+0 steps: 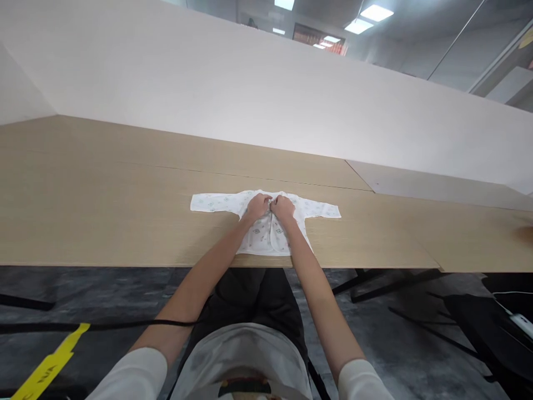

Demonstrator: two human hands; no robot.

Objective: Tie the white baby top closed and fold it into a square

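A small white baby shirt (260, 240) with a light print lies spread on the table, its sleeves stretched out to both sides. Its front opening runs down the middle, and the hem lies close to the table's front edge. My left hand (259, 205) and my right hand (283, 206) meet at the upper front of the shirt, near the neckline. Both have their fingers curled and pinched on the cloth at the opening. What exactly sits between the fingertips is too small to make out.
The light wooden table (104, 211) runs wide to both sides, with a white partition (250, 94) along its back. A black chair (491, 333) stands at the lower right. A black cable with a yellow tag (52, 364) crosses at the lower left.
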